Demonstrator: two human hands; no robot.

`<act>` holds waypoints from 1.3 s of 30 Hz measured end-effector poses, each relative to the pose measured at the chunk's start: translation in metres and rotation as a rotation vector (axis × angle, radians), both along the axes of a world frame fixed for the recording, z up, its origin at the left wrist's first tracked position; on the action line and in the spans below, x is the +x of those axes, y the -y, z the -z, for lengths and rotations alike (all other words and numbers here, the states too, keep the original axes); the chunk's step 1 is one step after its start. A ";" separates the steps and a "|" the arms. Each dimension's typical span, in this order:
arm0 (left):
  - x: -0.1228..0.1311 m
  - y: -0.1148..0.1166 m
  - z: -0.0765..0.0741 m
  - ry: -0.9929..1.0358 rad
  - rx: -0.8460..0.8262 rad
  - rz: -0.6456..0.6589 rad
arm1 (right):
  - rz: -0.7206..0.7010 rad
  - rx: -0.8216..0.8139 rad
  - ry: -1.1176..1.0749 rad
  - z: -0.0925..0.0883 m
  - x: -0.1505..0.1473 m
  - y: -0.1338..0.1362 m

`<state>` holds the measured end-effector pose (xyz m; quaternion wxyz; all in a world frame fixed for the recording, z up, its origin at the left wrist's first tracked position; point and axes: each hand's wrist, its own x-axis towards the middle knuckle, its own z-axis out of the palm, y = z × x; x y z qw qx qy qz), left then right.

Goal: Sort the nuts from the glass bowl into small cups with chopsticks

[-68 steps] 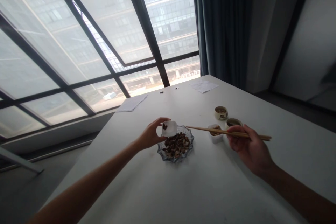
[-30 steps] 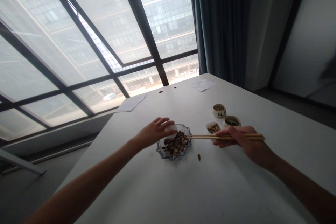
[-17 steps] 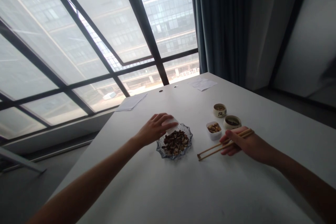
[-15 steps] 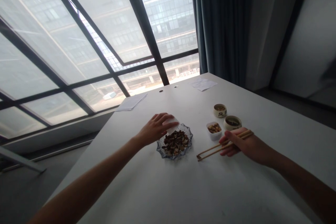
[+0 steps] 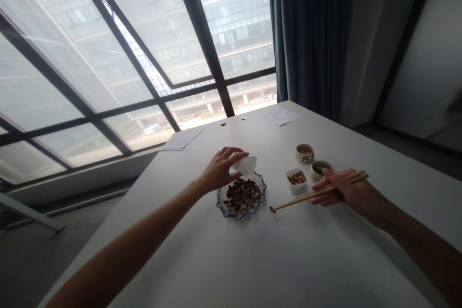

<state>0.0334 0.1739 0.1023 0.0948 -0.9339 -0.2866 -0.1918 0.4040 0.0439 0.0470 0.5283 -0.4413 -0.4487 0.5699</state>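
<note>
My left hand (image 5: 223,168) grips a small white plastic container (image 5: 246,165), tilted above the far rim of a scalloped glass bowl (image 5: 223,208). Brown, seed-like pieces (image 5: 244,196) fill that bowl. In my right hand (image 5: 337,188) is a pair of wooden chopsticks (image 5: 299,198), their tips closed together on a small dark piece (image 5: 272,210) just right of the bowl. Close beyond the right hand stand a square white tub (image 5: 297,187) of tan pieces and a round cream bowl (image 5: 319,171) with dark contents.
Another cream bowl (image 5: 304,153), marked with a dark character, sits behind the tub. Papers lie on the white table (image 5: 231,260) at its far left (image 5: 183,138) and far right (image 5: 281,116). Windows and a dark curtain (image 5: 310,38) rise beyond.
My left hand has turned the white container, showing more of it, slightly right and up. The chopsticks have swung flatter and drawn together, with the small dark piece still at their tips.
</note>
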 end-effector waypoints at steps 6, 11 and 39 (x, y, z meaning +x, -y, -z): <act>0.030 -0.031 -0.005 0.117 -0.131 -0.084 | 0.010 0.107 -0.102 0.003 -0.024 0.000; 0.066 -0.062 0.009 0.160 -0.331 -0.204 | 0.038 0.189 -0.107 0.014 -0.045 0.002; 0.215 -0.136 0.045 -0.113 -0.667 -0.104 | 0.804 0.424 -0.450 -0.011 0.040 -0.029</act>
